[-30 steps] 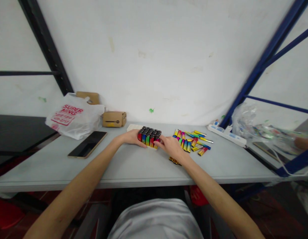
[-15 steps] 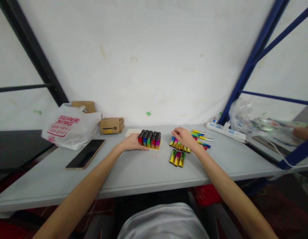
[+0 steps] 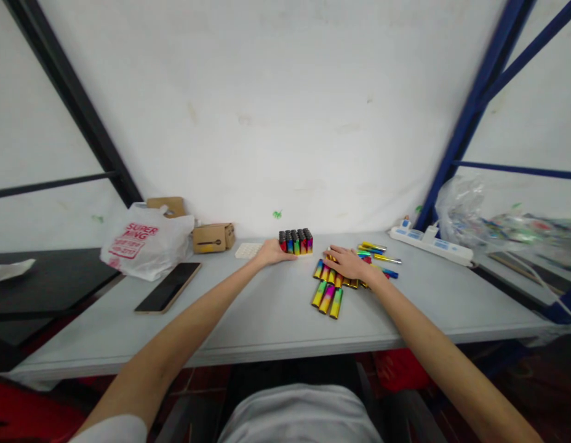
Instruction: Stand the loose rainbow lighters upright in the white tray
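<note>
A tight block of lighters (image 3: 296, 241) with black tops and rainbow bodies stands upright in rows near the back of the table. My left hand (image 3: 269, 252) is wrapped around its left end, thumb along the front. To the right, my right hand (image 3: 346, 263) lies palm down with fingers apart over a group of loose, shiny multicoloured lighters (image 3: 327, 298), covering part of them. Three of these lie in front of the others, touching or nearly touching the row behind. More loose lighters (image 3: 387, 260) are scattered beyond the right hand.
A white grid-like tray (image 3: 247, 250) is left of my left hand. Further left are a small cardboard box (image 3: 213, 238), a phone (image 3: 168, 287) and a white plastic bag (image 3: 147, 243). A power strip (image 3: 431, 245) lies by the blue frame (image 3: 470, 117) at right.
My left hand has moved the lighter block to the right and further back, away from the white tray. The right hand has flattened onto the loose lighters, and the front three sit closer to the row.
</note>
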Tool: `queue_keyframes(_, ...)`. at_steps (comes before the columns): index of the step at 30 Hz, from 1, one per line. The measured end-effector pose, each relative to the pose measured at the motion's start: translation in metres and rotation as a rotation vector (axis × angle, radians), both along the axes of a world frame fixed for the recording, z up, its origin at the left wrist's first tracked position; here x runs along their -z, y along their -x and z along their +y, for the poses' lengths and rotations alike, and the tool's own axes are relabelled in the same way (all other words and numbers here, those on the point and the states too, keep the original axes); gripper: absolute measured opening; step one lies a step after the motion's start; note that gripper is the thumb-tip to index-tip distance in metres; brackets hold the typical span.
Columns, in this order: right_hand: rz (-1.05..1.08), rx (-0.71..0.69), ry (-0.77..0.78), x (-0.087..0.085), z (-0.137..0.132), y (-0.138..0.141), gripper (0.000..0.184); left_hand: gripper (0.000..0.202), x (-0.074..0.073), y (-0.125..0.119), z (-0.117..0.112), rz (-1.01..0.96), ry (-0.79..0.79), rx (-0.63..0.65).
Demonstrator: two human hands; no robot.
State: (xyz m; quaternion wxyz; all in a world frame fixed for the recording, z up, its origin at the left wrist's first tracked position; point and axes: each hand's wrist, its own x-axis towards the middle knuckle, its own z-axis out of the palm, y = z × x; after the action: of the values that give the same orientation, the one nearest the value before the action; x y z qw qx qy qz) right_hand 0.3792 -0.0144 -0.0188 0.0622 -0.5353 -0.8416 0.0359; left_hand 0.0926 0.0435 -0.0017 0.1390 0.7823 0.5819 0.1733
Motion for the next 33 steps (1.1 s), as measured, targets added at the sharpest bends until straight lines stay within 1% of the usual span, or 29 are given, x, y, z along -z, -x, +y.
queue_keyframes(5, 0.025, 0.015, 0.005, 0.002, 0.002, 0.002, 0.054, 0.051, -0.004, -0.015, 0.030, -0.018, 0.099, -0.119)
queue_keyframes(9, 0.041, 0.011, 0.005, 0.003, 0.004, 0.002, 0.053, 0.051, -0.002, -0.022, 0.043, -0.047, 0.074, -0.175)
queue_keyframes(14, 0.037, -0.001, -0.016, 0.003, 0.004, 0.002, 0.052, 0.047, 0.001, -0.022, 0.055, -0.053, 0.058, -0.222)
queue_keyframes(18, 0.030, 0.010, -0.019, 0.003, 0.003, 0.004, 0.051, 0.046, 0.000, -0.026, 0.055, -0.050, 0.009, -0.215)
queue_keyframes(21, 0.070, 0.041, -0.031, 0.003, 0.003, 0.003, 0.052, 0.053, -0.001, -0.026, 0.040, -0.038, -0.076, -0.186)
queue_keyframes(23, 0.125, 0.078, -0.086, 0.002, 0.005, 0.000, 0.053, 0.068, 0.000, -0.015, 0.025, -0.029, -0.155, -0.157)
queue_keyframes(24, 0.152, 0.106, -0.122, 0.002, 0.007, -0.002, 0.052, 0.073, 0.002, -0.004, 0.017, -0.004, -0.256, -0.130)
queue_keyframes(25, 0.172, 0.136, -0.154, 0.001, 0.009, -0.004, 0.049, 0.072, 0.004, 0.010, 0.010, 0.037, -0.330, -0.092)
queue_keyframes(27, 0.188, 0.204, -0.187, 0.000, 0.014, -0.009, 0.045, 0.059, 0.007, 0.046, -0.002, 0.162, -0.403, -0.073)
queue_keyframes(28, 0.184, 0.237, -0.188, -0.001, 0.017, -0.011, 0.043, 0.057, 0.009, 0.065, -0.007, 0.223, -0.405, -0.081)
queue_keyframes(30, 0.161, 0.288, -0.168, -0.003, 0.021, -0.013, 0.041, 0.061, 0.011, 0.098, -0.014, 0.287, -0.392, -0.070)
queue_keyframes(32, 0.125, 0.313, -0.137, -0.005, 0.023, -0.012, 0.041, 0.062, 0.013, 0.118, -0.021, 0.307, -0.308, -0.007)
queue_keyframes(33, 0.108, 0.316, -0.126, -0.007, 0.023, -0.010, 0.042, 0.063, 0.014, 0.121, -0.025, 0.298, -0.252, 0.035)
